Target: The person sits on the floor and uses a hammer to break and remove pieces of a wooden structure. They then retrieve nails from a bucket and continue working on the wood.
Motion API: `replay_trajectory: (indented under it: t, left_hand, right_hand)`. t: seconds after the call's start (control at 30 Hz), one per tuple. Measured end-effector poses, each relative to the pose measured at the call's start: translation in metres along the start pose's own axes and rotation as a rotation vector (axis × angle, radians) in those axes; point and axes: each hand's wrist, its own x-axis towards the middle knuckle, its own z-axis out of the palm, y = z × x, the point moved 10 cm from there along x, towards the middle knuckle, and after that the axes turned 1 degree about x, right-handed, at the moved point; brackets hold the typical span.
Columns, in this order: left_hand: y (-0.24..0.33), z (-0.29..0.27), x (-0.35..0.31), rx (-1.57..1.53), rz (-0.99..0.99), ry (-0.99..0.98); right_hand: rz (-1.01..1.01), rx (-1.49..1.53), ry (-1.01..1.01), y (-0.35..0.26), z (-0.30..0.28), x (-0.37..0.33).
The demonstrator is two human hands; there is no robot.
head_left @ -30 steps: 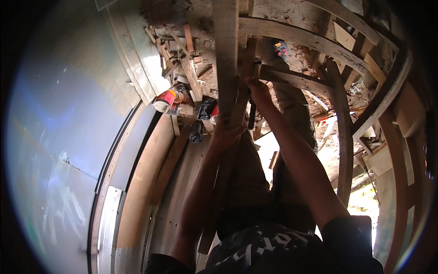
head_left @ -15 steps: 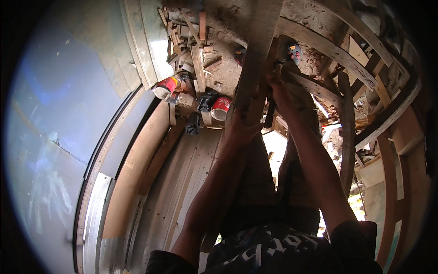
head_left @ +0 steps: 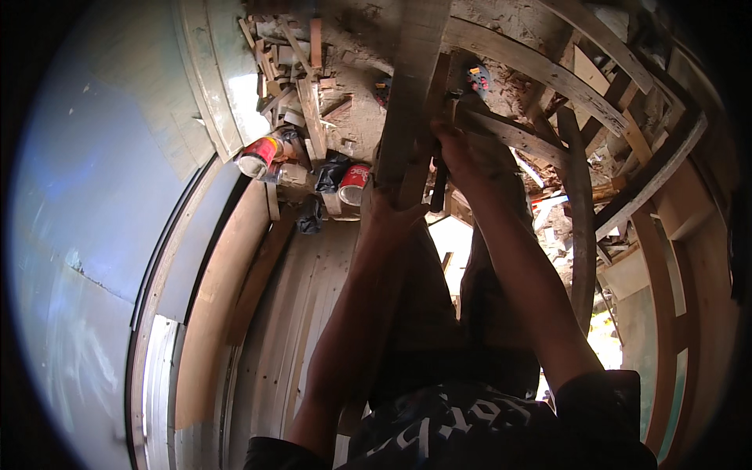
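A long wooden plank (head_left: 412, 90) runs away from me, its near end between my arms. My left hand (head_left: 390, 218) is wrapped around its near end, with the thumb pointing right. To the right and a little farther along, my right hand (head_left: 454, 159) is closed around a slim tool with a dark handle (head_left: 439, 188). That handle hangs below the fist towards my left thumb. The tool's upper end, beside the plank, is too dark for me to tell its kind.
Two red cans (head_left: 256, 159) and black plastic (head_left: 332, 172) lie left of the plank, near a pile of wood scraps (head_left: 274, 66). Curved-looking timbers (head_left: 540, 66) cross on the right. Corrugated metal sheet (head_left: 294, 290) and a bluish panel (head_left: 102, 180) are at left.
The whole scene has shifted left in the view, as my head turned slightly. Both hands keep their hold, with little change relative to the plank.
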Motion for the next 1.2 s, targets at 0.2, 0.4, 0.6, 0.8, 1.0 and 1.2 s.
replay_trajectory:
  t: [0.2, 0.4, 0.6, 0.8, 1.0, 1.2]
  left_hand:
    - [0.013, 0.002, -0.013, 0.035, -0.246, -0.105]
    - [0.01, 0.003, -0.017, 0.071, -0.238, -0.075]
    - [0.021, -0.002, -0.02, 0.086, -0.162, -0.005]
    - [0.011, 0.001, -0.018, -0.019, -0.238, -0.094]
    - [0.011, -0.001, -0.018, -0.012, -0.286, -0.102]
    - [0.008, 0.003, -0.015, -0.137, -0.219, -0.139]
  right_hand:
    - [0.018, 0.035, 0.063, 0.005, -0.005, 0.001]
    - [0.026, 0.014, 0.076, 0.009, -0.006, 0.001]
    - [0.016, 0.053, 0.097, 0.011, -0.007, 0.003]
    - [-0.002, 0.05, 0.096, 0.008, -0.007, 0.004]
    - [0.01, 0.037, 0.111, 0.008, -0.005, 0.003]
    - [-0.029, 0.012, 0.108, 0.018, -0.011, 0.015]
